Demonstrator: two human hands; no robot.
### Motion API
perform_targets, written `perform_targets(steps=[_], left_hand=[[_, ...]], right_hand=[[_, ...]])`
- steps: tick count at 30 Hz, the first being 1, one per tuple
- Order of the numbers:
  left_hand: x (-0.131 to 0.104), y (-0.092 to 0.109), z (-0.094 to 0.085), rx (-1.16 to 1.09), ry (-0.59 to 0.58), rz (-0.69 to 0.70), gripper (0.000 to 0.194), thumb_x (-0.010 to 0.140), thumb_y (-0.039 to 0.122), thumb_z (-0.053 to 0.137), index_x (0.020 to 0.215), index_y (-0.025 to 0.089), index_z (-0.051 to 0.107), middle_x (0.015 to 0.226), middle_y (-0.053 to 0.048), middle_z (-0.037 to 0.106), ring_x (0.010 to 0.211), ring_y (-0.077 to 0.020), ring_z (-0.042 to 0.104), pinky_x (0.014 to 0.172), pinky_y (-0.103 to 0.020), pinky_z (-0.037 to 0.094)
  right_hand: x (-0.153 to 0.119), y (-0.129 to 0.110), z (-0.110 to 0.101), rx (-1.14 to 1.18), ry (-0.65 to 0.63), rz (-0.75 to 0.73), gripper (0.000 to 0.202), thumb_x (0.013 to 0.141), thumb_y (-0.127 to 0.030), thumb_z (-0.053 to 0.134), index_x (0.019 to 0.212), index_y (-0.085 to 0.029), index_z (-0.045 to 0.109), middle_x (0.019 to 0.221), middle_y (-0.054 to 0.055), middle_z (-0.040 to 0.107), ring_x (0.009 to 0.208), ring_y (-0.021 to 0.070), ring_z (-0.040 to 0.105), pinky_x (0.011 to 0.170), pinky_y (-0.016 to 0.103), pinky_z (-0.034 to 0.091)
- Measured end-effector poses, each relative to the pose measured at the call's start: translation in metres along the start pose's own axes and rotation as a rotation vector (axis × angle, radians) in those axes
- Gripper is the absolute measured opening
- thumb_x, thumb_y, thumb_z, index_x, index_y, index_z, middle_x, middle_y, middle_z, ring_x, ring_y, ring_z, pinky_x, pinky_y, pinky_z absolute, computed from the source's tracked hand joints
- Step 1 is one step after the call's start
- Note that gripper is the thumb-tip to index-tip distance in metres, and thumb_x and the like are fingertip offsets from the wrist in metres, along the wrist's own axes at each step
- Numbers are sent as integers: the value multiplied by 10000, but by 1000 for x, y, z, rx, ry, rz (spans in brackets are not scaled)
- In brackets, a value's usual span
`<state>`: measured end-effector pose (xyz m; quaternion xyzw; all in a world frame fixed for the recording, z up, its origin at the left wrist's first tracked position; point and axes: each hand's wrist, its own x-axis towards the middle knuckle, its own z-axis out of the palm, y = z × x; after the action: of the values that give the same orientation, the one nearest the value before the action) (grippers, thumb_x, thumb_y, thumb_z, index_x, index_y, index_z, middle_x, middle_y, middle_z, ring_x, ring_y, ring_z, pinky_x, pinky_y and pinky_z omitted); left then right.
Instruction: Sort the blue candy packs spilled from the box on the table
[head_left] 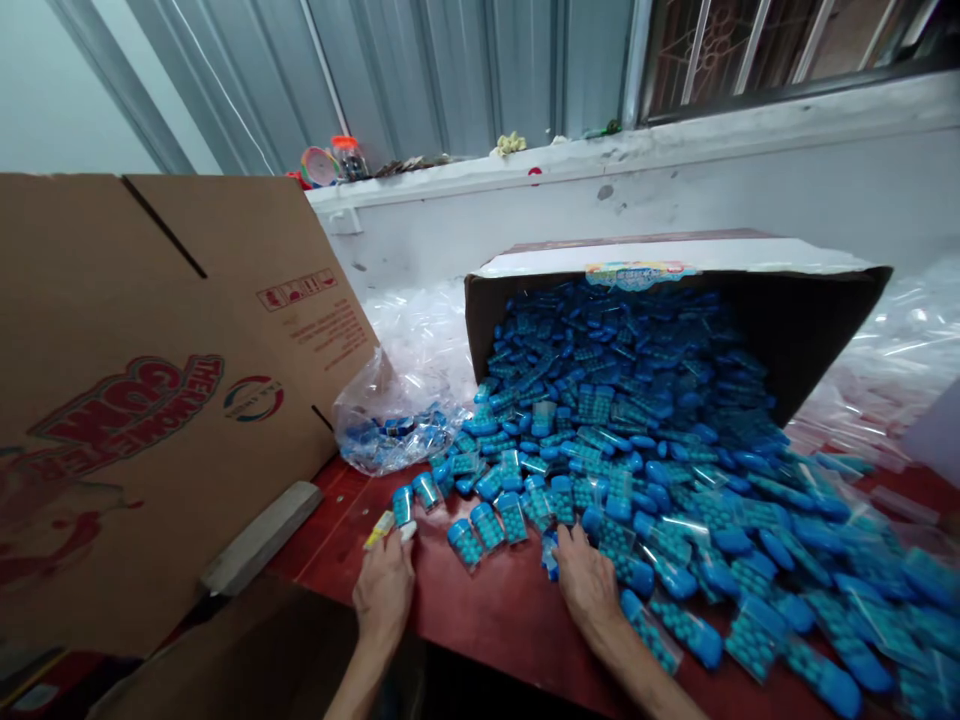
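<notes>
Two hands rest on the red table (480, 610): left hand (384, 590) fingertips pinch a small yellowish, hard-to-identify piece (379, 529), right hand (586, 580) fingers vanish among blue packets (637, 470) spilling from the tipped box (787, 330) beyond, grip unclear.

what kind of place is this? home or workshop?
Probably a small packing workshop, not a home: a tipped cardboard box spills hundreds of identical blue-capped candy tubes over a red table, a large printed shipping carton stands alongside, and corrugated metal walls rise behind.
</notes>
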<state>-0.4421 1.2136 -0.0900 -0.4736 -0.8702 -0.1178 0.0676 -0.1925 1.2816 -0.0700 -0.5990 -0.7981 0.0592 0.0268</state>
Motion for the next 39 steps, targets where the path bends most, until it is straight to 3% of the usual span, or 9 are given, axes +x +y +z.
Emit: perform_targets(steps=[4,7,15,21,23,27,29,34,39], left_hand=[[7,2,-8,-172,236,9,363,851,326,280,1098,191,510,1058,-76,582,903,-181,549,732,-261,403],[26,30,-21,-207,301,92,336,835,349,334,1040,193,549,896,-66,607,780,-184,556,645,-262,389],[86,159,-17,-222,99,384,317,804,361,404,1029,210,567,854,-80,581,795,-212,518,653,-292,370],[54,168,-23,-544,54,401,386,793,376,420,1103,169,519,985,-115,568,909,-236,503,776,-341,373],[27,161,-23,-789,-96,367,374,781,391,435,1075,180,532,934,-86,593,830,-206,537,730,-316,399],[-23,157,-11,-1225,-681,171,361,705,431,531,925,148,567,638,-13,593,506,-116,515,475,-227,382],[-38,160,-6,-1348,-876,45,318,687,441,543,765,133,557,479,26,516,386,-82,444,384,-195,313],[-56,165,-15,-1628,-968,-206,303,653,415,589,734,132,514,524,37,516,363,-51,443,336,-160,274],[-64,160,-21,-1641,-1035,-265,305,635,393,616,757,133,513,526,37,527,355,-47,449,328,-151,259]], right_hand=[[1,1,-2,17,-30,-21,215,859,-155,326,930,-195,525,975,90,560,775,185,608,594,261,433],[2,2,-4,32,-29,-4,163,841,-161,375,902,-193,522,941,74,570,779,183,604,593,253,421],[-3,6,-3,96,81,4,99,831,-219,421,872,-236,509,873,12,559,715,146,584,511,216,330],[-4,18,-17,259,204,-29,44,781,-206,471,812,-204,503,882,29,520,742,143,535,571,225,338],[-2,24,-23,405,200,-58,27,766,-198,477,782,-190,497,795,19,536,733,143,518,616,232,347],[2,35,-36,716,81,-105,77,757,-252,484,711,-191,492,652,-25,523,631,122,475,584,228,340],[4,40,-40,862,55,-118,78,733,-258,509,699,-189,497,663,-30,513,643,117,465,603,228,351],[-1,54,-39,1378,-225,-80,302,676,-279,588,951,-174,517,786,-8,535,728,118,500,674,240,390],[-13,59,-29,1571,-413,82,454,675,-347,614,1078,-179,491,747,-13,547,580,78,468,502,194,335]])
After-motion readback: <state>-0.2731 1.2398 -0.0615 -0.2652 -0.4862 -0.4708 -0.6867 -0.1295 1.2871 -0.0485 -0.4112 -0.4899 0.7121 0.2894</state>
